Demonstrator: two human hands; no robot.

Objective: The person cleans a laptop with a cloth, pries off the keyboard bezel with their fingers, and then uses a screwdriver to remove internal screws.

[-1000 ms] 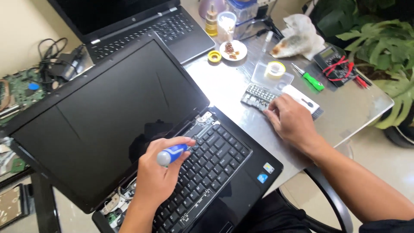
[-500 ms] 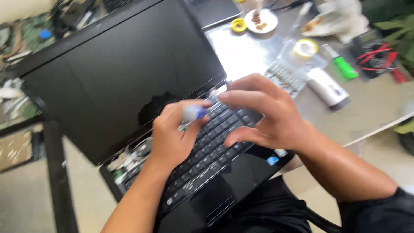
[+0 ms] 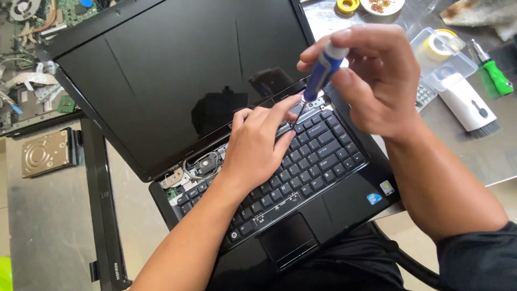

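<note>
A black laptop [image 3: 177, 81] lies open in front of me, its strip above the keyboard [image 3: 301, 161] removed so inner parts show. My right hand [image 3: 371, 75] grips a blue-and-white screwdriver [image 3: 322, 70] upright, its tip down at the upper right corner of the keyboard. My left hand [image 3: 258, 145] rests flat on the keyboard, its fingers stretched toward the screwdriver tip and steadying it.
On the metal table to the right lie a green screwdriver [image 3: 495, 73], a white brush tool [image 3: 468, 105], a clear box with a yellow tape roll [image 3: 439, 46] and a small dish [image 3: 382, 5]. At left are a bare hard drive [image 3: 46, 153] and circuit boards [image 3: 32, 91].
The screwdriver has passed from my left hand to my right hand, which came over from the table. My left hand now lies on the keys beside the tip. The view has moved closer.
</note>
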